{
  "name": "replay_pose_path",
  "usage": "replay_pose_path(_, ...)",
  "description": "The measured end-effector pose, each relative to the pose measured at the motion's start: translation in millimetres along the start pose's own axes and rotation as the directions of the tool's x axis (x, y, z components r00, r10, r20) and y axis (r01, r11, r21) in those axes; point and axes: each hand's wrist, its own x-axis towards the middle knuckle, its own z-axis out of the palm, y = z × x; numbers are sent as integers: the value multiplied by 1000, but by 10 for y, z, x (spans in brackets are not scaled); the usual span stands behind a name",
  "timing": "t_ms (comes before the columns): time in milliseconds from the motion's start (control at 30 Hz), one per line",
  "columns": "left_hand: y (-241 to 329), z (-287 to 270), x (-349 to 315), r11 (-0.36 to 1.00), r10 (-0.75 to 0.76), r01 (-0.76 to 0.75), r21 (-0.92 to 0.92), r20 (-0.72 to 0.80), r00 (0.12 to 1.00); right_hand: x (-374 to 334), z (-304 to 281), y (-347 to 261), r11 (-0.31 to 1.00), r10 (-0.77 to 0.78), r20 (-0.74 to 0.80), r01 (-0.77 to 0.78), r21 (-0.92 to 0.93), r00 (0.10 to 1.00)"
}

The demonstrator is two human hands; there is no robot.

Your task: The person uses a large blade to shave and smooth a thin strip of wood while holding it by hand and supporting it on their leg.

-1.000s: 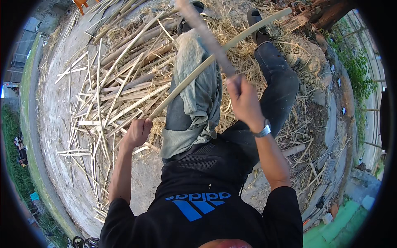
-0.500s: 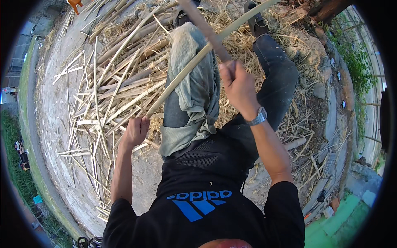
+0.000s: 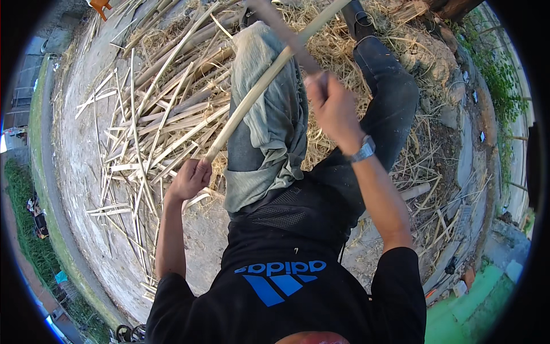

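My left hand (image 3: pixel 191 179) is closed round the near end of a long, pale bamboo strip (image 3: pixel 246 110). The strip slants up to the right across my thigh, over a grey-green cloth (image 3: pixel 260 123) draped on that leg. In my right hand (image 3: pixel 335 112) is the handle of a knife with a long, broad, brownish blade (image 3: pixel 281 28). The blade crosses the strip above my knee, and its far end runs up toward the top rim. Whether the edge bites into the strip I cannot tell.
Many split bamboo strips (image 3: pixel 166 112) lie heaped on the ground to the left. Curly shavings (image 3: pixel 329 54) cover the ground around my feet. A thicker pole piece (image 3: pixel 415 192) lies to the right of my legs. An orange plastic chair (image 3: pixel 100 8) shows at the top left.
The strip has turned in my left hand and shows a broader face; its far end has swung left. My right hand with the knife has shifted only slightly.
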Motion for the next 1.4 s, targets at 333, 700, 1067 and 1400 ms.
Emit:
replay_pose_path(333,-229,-187,114,798,-27,278,-535,429,903,614,-455,374,981,-114,-204,78,-180,972)
replay_pose_path(700,-294,-157,193,758,7,329,-563,512,859,1,113,45,971,-201,179,220,-94,963)
replay_pose_path(1067,-342,-242,264,807,-14,291,-514,476,879,1617,-801,888,947,50,-334,-151,-284,941)
replay_pose_path(1400,-174,14,243,696,13,356,-624,506,862,-133,156,52,994,-24,227,-2,112,974)
